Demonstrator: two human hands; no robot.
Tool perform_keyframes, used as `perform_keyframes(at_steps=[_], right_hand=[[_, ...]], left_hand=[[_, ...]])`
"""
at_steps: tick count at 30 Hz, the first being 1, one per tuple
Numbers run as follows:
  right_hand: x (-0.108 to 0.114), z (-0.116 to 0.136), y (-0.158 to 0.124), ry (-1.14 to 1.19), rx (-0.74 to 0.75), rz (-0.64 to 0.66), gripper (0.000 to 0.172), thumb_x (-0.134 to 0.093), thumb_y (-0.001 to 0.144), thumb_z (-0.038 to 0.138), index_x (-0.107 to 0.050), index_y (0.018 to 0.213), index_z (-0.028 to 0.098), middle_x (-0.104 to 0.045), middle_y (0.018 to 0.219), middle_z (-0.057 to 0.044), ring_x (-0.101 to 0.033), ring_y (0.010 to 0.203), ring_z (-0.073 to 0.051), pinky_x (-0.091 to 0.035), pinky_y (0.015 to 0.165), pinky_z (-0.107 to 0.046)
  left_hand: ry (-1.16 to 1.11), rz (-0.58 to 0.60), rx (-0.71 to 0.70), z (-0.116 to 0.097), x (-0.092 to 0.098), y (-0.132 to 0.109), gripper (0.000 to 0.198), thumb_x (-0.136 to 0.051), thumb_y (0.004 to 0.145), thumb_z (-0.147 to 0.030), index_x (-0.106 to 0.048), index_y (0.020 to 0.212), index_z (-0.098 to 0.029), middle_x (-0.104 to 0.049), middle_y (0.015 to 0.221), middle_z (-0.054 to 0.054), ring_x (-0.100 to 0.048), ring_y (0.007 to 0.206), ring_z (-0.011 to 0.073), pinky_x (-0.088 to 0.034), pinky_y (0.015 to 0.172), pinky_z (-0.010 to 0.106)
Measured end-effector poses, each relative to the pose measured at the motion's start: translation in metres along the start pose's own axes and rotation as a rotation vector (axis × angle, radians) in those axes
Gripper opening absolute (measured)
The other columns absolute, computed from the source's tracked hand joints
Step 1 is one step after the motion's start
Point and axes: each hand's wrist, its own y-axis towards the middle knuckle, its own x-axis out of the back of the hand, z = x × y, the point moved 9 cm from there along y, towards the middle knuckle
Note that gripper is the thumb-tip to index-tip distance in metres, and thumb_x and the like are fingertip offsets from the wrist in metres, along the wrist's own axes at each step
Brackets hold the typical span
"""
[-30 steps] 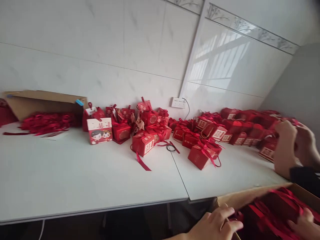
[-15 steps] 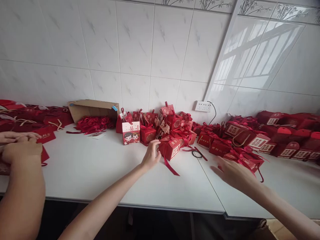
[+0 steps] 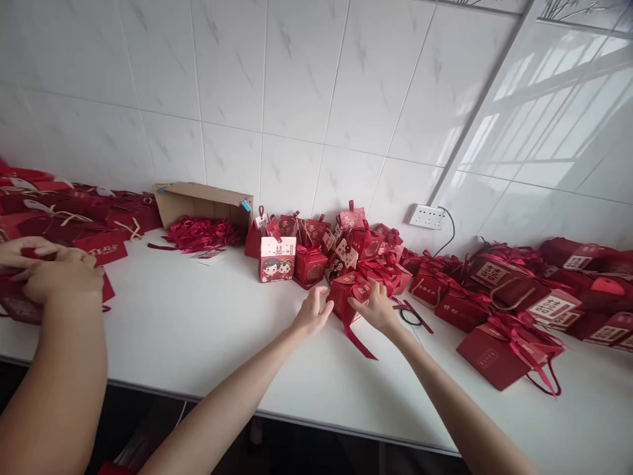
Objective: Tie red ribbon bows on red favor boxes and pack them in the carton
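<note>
A small red gift box (image 3: 341,298) with a ribbon on top stands on the table between my hands, one ribbon end trailing forward. My left hand (image 3: 311,312) is at its left side, thumb and fingers apart. At its right, my right hand (image 3: 380,310) has the thumb over the front and fingers round the top edge. Part of the box is hidden behind that hand. Close by on the left are a white-topped box with two cartoon figures (image 3: 277,259) and a red ribboned box (image 3: 310,265).
A co-worker's hands (image 3: 54,270) handle red boxes at the left. An open cardboard box (image 3: 202,192) holds red ribbons (image 3: 202,234). A black loop (image 3: 411,316) lies right of my hands. More red boxes (image 3: 512,349) stand farther right, below a power socket (image 3: 426,216).
My right hand has moved left from the boxes on the right to the ribboned gift box. My left hand stays beside that box. The camera view has shifted.
</note>
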Motion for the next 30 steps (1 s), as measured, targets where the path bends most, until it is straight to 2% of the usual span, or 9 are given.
perform_keyframes(at_steps=[5, 9, 13, 15, 18, 23, 26, 28, 30], right_hand=[[-0.009, 0.028, -0.028, -0.081, 0.03, -0.078, 0.084, -0.059, 0.075, 0.05, -0.025, 0.139, 0.007, -0.045, 0.123, -0.023, -0.046, 0.118, -0.037, -0.04, 0.095, -0.047], [-0.003, 0.043, -0.043, -0.094, 0.062, 0.014, 0.087, -0.06, 0.073, 0.058, -0.027, 0.14, 0.013, -0.049, 0.125, -0.021, -0.051, 0.113, -0.037, -0.042, 0.09, -0.049], [0.021, 0.019, -0.026, 0.167, 0.007, 0.013, 0.065, -0.048, 0.079, 0.066, -0.049, 0.121, 0.017, -0.064, 0.103, -0.015, -0.062, 0.092, -0.031, -0.043, 0.084, -0.044], [0.026, 0.004, -0.009, 0.333, -0.013, -0.015, 0.05, -0.048, 0.081, 0.061, -0.058, 0.106, 0.019, -0.065, 0.1, -0.012, -0.06, 0.095, -0.029, -0.042, 0.086, -0.041], [0.011, -0.005, 0.01, 0.524, 0.018, 0.054, 0.037, -0.05, 0.082, 0.051, -0.061, 0.099, 0.02, -0.064, 0.109, -0.009, -0.059, 0.102, -0.024, -0.044, 0.086, -0.035], [-0.02, -0.009, 0.014, 0.715, 0.008, 0.182, 0.04, -0.061, 0.072, 0.055, -0.06, 0.089, 0.018, -0.066, 0.085, -0.004, -0.061, 0.074, -0.017, -0.046, 0.061, -0.027], [-0.024, -0.016, 0.012, 0.781, -0.03, 0.203, 0.046, -0.064, 0.066, 0.062, -0.054, 0.072, 0.018, -0.056, 0.061, 0.001, -0.049, 0.053, -0.012, -0.033, 0.045, -0.023], [-0.024, -0.02, 0.012, 0.823, -0.04, 0.232, 0.051, -0.067, 0.06, 0.066, -0.048, 0.062, 0.018, -0.046, 0.052, 0.004, -0.041, 0.048, -0.009, -0.026, 0.043, -0.023], [-0.023, -0.022, 0.01, 0.882, -0.037, 0.265, 0.055, -0.067, 0.057, 0.069, -0.043, 0.058, 0.019, -0.038, 0.049, 0.006, -0.036, 0.046, -0.008, -0.027, 0.045, -0.023]], left_hand=[[-0.128, 0.038, 0.088, 0.002, -0.001, -0.002, 0.053, -0.051, 0.083, -0.048, -0.035, 0.124, -0.018, -0.046, 0.132, 0.016, -0.047, 0.122, 0.0275, -0.038, 0.102, 0.046], [-0.154, 0.04, 0.118, 0.001, 0.012, -0.002, 0.066, -0.057, 0.076, -0.054, -0.03, 0.124, -0.018, -0.041, 0.135, 0.018, -0.041, 0.127, 0.0289, -0.034, 0.105, 0.047], [-0.16, 0.117, 0.163, 0.0, 0.019, -0.001, 0.052, -0.053, 0.077, -0.058, -0.033, 0.109, -0.022, -0.053, 0.122, 0.013, -0.056, 0.108, 0.0251, -0.047, 0.088, 0.04], [-0.112, 0.117, 0.202, 0.003, 0.022, 0.001, 0.045, -0.051, 0.077, -0.057, -0.036, 0.099, -0.022, -0.059, 0.108, 0.008, -0.061, 0.096, 0.0235, -0.048, 0.081, 0.038], [-0.069, 0.122, 0.191, 0.004, 0.024, 0.005, 0.036, -0.049, 0.078, -0.056, -0.043, 0.086, -0.021, -0.061, 0.093, 0.004, -0.061, 0.09, 0.0221, -0.048, 0.082, 0.036], [-0.189, 0.042, 0.119, 0.001, 0.035, 0.012, 0.029, -0.057, 0.073, -0.047, -0.056, 0.071, -0.019, -0.055, 0.114, 0.008, -0.052, 0.111, 0.0235, -0.046, 0.089, 0.031], [-0.217, 0.029, 0.166, 0.006, 0.043, 0.015, 0.027, -0.06, 0.07, -0.045, -0.057, 0.067, -0.018, -0.06, 0.089, 0.004, -0.058, 0.09, 0.02, -0.048, 0.081, 0.03], [-0.261, 0.056, 0.21, 0.011, 0.045, 0.016, 0.029, -0.059, 0.07, -0.047, -0.055, 0.065, -0.018, -0.057, 0.071, 0.001, -0.057, 0.072, 0.0167, -0.048, 0.07, 0.029], [-0.322, 0.101, 0.266, 0.018, 0.045, 0.016, 0.031, -0.058, 0.068, -0.048, -0.052, 0.062, -0.018, -0.055, 0.06, -0.001, -0.054, 0.059, 0.0143, -0.045, 0.058, 0.027]])
